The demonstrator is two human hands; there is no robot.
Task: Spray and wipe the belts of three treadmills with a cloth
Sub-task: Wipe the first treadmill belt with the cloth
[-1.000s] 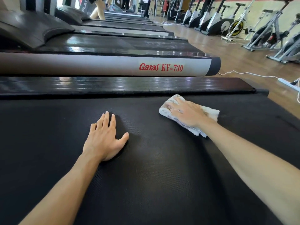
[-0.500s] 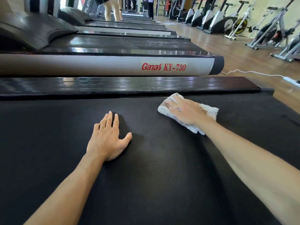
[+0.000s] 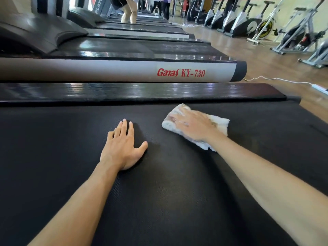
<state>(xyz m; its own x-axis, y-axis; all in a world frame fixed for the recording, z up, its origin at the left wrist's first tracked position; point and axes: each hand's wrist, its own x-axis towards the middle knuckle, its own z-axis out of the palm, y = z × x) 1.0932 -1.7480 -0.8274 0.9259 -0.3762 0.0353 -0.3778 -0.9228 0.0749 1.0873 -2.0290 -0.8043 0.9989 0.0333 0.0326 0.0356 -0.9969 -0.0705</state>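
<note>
A wide black treadmill belt fills the lower part of the head view. My left hand lies flat on it, fingers straight and palm down. To its right, my right hand presses a folded white cloth onto the belt near the far side rail, fingers spread over the cloth. No spray bottle is in view.
A glossy black side rail borders the belt's far edge. Beyond it stands a second treadmill marked Ganas KY-730, with more treadmills behind. A white cable and power strip lie on the wooden floor at right, near exercise bikes. A person's legs stand far back.
My head has moved slightly, shifting the view. The right hand has slid the cloth a little along the belt near the rail. The left hand stays flat in place.
</note>
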